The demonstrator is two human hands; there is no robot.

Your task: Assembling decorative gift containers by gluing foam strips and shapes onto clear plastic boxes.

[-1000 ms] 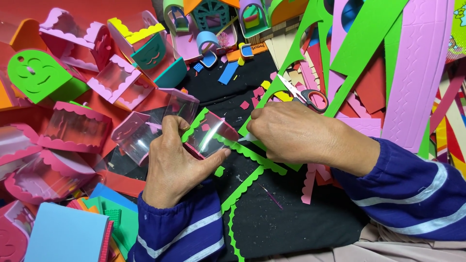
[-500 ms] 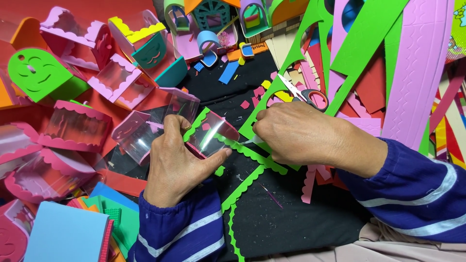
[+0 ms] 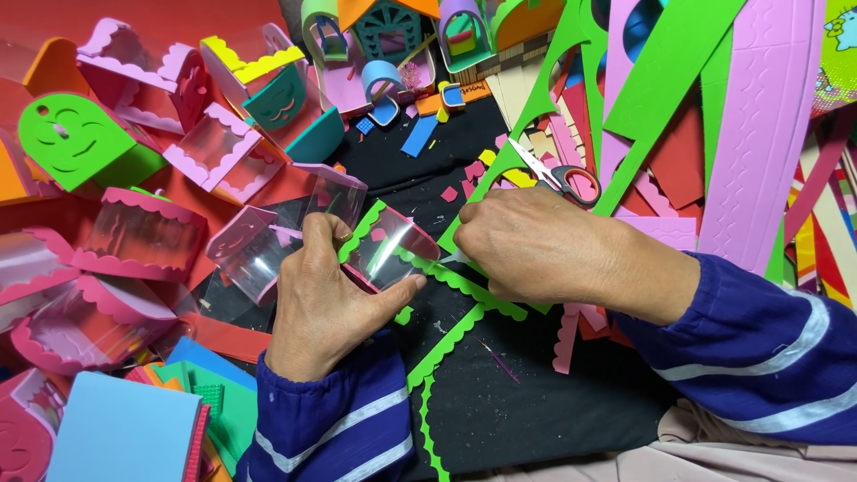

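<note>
My left hand (image 3: 326,303) grips a small clear plastic box (image 3: 388,254) edged with scalloped green foam, thumb along its lower side and fingers on its left wall. A scalloped green foam strip (image 3: 464,284) runs from the box's top edge down to the right. My right hand (image 3: 544,250) pinches that strip right beside the box, pressing it onto the rim. More green scalloped strips (image 3: 442,348) trail down across the black cloth (image 3: 518,411) below both hands.
Several clear boxes with pink scalloped trim (image 3: 134,236) crowd the left. Scissors with pink handles (image 3: 558,174) lie just behind my right hand. Green, pink and red foam sheets (image 3: 759,134) fill the right. Small foam houses (image 3: 393,36) stand at the back; foam pads (image 3: 125,428) lie lower left.
Both hands stay on the box and strip; the right hand's fingers have shifted slightly along the green strip at the box's rim.
</note>
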